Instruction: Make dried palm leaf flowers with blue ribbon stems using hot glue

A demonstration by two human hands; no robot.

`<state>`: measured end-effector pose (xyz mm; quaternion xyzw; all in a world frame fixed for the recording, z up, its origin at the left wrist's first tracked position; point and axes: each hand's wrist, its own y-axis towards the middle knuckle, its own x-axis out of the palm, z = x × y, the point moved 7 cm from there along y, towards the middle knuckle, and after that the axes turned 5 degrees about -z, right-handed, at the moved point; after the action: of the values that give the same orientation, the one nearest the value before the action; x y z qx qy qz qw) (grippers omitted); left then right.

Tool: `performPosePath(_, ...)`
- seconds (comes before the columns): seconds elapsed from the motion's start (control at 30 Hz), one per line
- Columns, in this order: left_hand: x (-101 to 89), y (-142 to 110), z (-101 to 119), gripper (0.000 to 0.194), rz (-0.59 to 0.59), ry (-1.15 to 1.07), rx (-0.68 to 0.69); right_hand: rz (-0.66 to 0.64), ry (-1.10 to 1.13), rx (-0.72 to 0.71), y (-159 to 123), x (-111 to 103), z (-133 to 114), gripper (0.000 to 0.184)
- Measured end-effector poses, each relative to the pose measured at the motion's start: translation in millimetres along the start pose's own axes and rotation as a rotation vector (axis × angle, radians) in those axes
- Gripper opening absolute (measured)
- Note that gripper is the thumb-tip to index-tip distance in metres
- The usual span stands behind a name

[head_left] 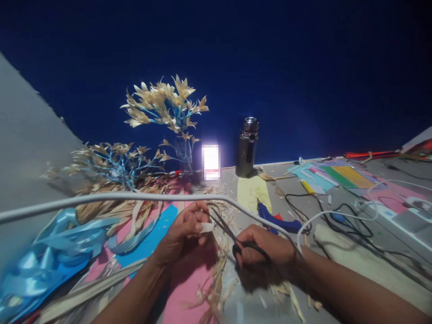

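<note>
My left hand [187,227] pinches a small pale strip of dried husk [206,227] between thumb and fingers. In my right hand [258,245] is a pair of scissors [226,227] with black handles, fingers through the loops. Its blades reach toward the strip, partly apart; whether they touch it I cannot tell. Below both hands lie pink paper [189,288] and curled husk scraps [218,281]. A blue glue gun [278,220] rests just beyond my right hand.
A white cable [118,196] crosses in front of the hands. Behind stand husk flowers on blue stems [168,103] and a dark flask [247,148]. Light blue ribbon [64,243] heaps at left. Black cords [329,216], a white power strip [401,225] and coloured sheets [344,175] lie at right.
</note>
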<state>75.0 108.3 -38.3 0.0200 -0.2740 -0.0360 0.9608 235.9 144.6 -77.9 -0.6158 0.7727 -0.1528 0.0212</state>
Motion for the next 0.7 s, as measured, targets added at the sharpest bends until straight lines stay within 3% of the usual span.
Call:
performPosePath(0.2,-3.3,-0.8,-1.1,0.048,0.002,0.049,0.002,-0.039,0.072,0.066,-1.0,5.9,5.7,0.047)
performPosePath(0.7,-2.0,-0.2,-0.9,0.043,-0.024,0.034,0.010,-0.055,0.031,0.085,3.6,2.6,9.6,0.045)
